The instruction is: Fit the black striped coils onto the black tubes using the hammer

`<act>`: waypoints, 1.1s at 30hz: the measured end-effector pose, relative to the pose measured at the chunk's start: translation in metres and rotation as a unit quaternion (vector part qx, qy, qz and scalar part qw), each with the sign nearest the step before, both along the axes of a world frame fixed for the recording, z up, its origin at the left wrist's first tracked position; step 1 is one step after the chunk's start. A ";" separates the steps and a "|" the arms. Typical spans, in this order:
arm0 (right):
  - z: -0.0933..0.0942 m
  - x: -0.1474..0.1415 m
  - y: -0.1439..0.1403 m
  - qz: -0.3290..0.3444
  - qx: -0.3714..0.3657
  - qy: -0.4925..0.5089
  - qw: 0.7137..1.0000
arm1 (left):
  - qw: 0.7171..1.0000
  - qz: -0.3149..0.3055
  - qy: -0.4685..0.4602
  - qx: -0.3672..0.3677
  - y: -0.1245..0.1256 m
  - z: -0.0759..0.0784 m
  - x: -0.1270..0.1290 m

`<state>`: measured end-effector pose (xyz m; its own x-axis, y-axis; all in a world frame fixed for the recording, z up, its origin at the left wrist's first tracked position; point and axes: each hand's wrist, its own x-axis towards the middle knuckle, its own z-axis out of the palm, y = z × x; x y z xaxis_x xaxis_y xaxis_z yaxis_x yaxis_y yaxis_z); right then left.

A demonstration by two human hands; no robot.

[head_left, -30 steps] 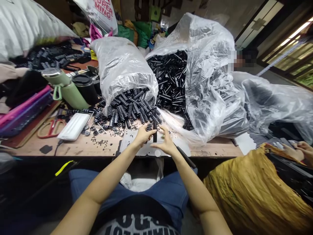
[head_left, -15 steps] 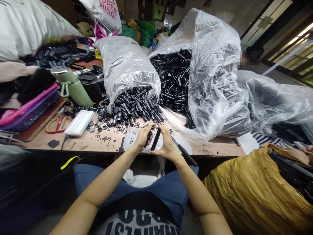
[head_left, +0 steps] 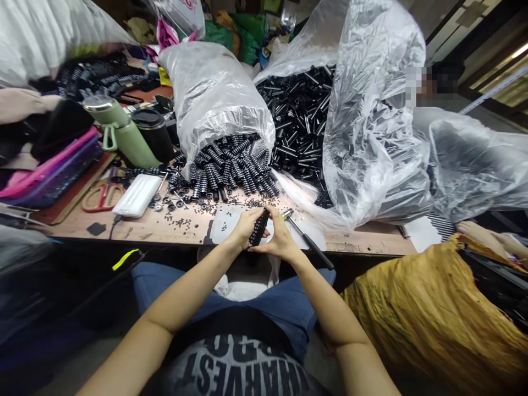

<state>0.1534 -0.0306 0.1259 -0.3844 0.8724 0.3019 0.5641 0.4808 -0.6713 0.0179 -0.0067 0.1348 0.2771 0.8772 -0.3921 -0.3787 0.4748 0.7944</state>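
Observation:
My left hand (head_left: 243, 228) and my right hand (head_left: 280, 237) meet at the table's near edge, both closed on one short black ribbed piece (head_left: 259, 227) held between them. Behind them a clear bag spills a pile of black ribbed pieces (head_left: 231, 168) onto the table. A second open bag holds smooth black tubes (head_left: 301, 118). A screwdriver (head_left: 307, 239) with a black handle lies just right of my right hand. Small black rings (head_left: 177, 212) are scattered to the left.
A white power bank (head_left: 137, 195), red scissors (head_left: 101, 197), a green flask (head_left: 119, 132) and a black cup (head_left: 154, 133) stand at the left. Another person in yellow cloth (head_left: 433, 313) sits at my right, with a hand (head_left: 490, 240) by the table edge.
My hands have drawn back toward the table's edge and closed together; the black tube that stood upright between them now lies tilted, joined with the ribbed piece in both hands.

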 end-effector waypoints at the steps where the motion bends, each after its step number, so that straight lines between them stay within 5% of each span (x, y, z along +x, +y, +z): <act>1: -0.002 -0.001 -0.001 -0.011 -0.011 0.013 1.000 | 1.000 -0.004 0.002 -0.004 0.000 0.000 0.000; 8: -0.012 -0.002 -0.002 -0.023 -0.028 0.002 0.999 | 0.999 -0.021 0.040 -0.024 0.005 -0.011 0.004; 12: -0.029 -0.003 0.002 -0.081 -0.017 -0.038 0.996 | 0.978 -0.021 0.170 0.119 0.005 -0.034 0.004; 14: -0.043 -0.003 0.004 -0.121 -0.011 -0.057 0.991 | 0.918 -0.026 0.296 0.264 0.000 -0.049 0.006; 16: -0.056 -0.002 0.004 -0.151 -0.006 -0.076 0.986 | 0.828 -0.055 0.418 0.369 -0.005 -0.063 0.009; 20: -0.065 0.022 0.000 -0.176 0.008 -0.154 0.972 | 0.688 -0.129 0.540 0.467 -0.002 -0.079 0.008; 24: -0.052 0.074 -0.007 -0.347 -0.021 -0.314 0.883 | 0.577 -0.174 0.569 0.560 0.008 -0.080 -0.004; 27: -0.040 0.097 -0.016 -0.369 -0.090 -0.354 0.855 | 0.521 -0.154 0.615 0.572 0.008 -0.079 -0.012; 33: -0.025 0.072 -0.043 -0.312 -0.121 -0.225 0.915 | 0.496 -0.133 0.628 0.585 0.000 -0.082 -0.015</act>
<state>0.2254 -0.0737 0.1005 0.1743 0.9847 0.0044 0.9232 -0.1619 -0.3485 0.0033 -0.0063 0.0529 0.6253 0.7066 0.3314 0.7165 -0.6881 0.1151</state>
